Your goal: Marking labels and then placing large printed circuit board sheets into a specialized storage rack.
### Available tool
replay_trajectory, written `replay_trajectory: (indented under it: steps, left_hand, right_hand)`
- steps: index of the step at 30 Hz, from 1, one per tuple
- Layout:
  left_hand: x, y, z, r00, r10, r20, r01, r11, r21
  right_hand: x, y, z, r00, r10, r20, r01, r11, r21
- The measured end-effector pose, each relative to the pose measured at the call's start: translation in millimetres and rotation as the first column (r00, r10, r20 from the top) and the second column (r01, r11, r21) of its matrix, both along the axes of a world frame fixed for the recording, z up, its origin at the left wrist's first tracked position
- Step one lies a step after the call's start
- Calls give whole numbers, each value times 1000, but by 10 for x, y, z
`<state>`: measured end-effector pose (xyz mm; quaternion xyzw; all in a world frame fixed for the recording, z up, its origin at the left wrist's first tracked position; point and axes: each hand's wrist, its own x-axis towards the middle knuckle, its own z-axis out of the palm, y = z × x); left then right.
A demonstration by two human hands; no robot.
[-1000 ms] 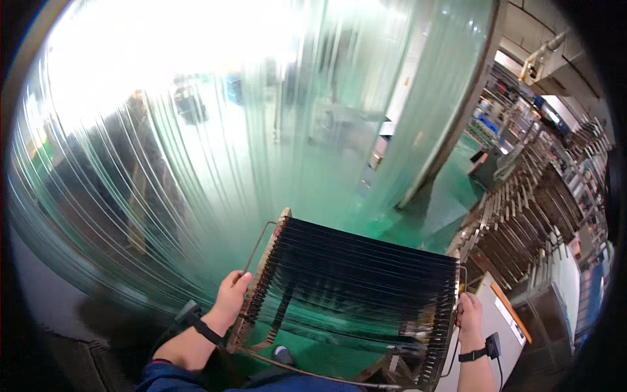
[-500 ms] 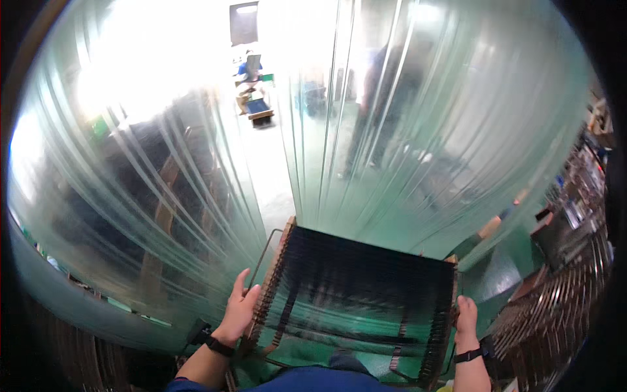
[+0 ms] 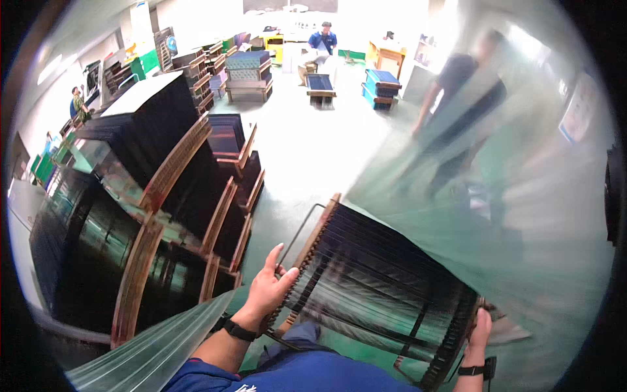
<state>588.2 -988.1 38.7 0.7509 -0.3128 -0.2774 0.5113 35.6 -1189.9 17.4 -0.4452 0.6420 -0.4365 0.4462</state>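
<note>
In front of my body I carry a slotted rack [image 3: 322, 234] packed with thin dark panels [image 3: 379, 245]. Its side rails look like notched wood, and a bent wire handle [image 3: 302, 228] sticks out on the left. My left hand [image 3: 269, 291] is closed at that handle and side rail, thumb and index finger showing along it. On the opposite end, my right hand [image 3: 480, 330] grips the right side; its fingertips are partly hidden. The rack tilts down toward the right. A clear plastic strip curtain [image 3: 418, 176] hangs against its far right side.
Tall stacks of dark panels in wooden racks [image 3: 137, 261] line the left. Ahead, a seated person [image 3: 322, 46] is behind a small rack [image 3: 321, 85], with blue crates [image 3: 381, 88] to the right. Another person [image 3: 457, 104] stands behind the curtain. Curtain plastic [image 3: 157, 346] trails at lower left.
The curtain that hung across the view has parted, and the room beyond shows. I have moved forward through it with the rack, which now tilts more to the right. Both hands keep their hold.
</note>
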Motion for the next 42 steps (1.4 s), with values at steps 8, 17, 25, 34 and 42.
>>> replay_trajectory:
  steps: [8,17,25,34,42]
  left_hand:
    - [998,-2105,246,983,-170,67,164,983,88]
    - [2092,-4064,65,989,-118,85,108,988,111]
    - [3544,-5269,-178,993,-69,96,46,973,227]
    - [5972,-6949,-255,997,-59,59,44,972,230]
    - [7573,-8351,-250,994,5,109,-30,971,237]
  right_hand:
    - [987,-1438,270,994,-105,43,109,989,-102]
    - [2282,-3618,61,998,-20,-66,17,999,-46]
    - [4118,-5512,-17,976,159,-150,-160,987,3]
    - [6171,-7517,-229,918,286,-275,-298,955,-2]
    - [7900,-9108,-529,948,258,-185,-263,965,0]
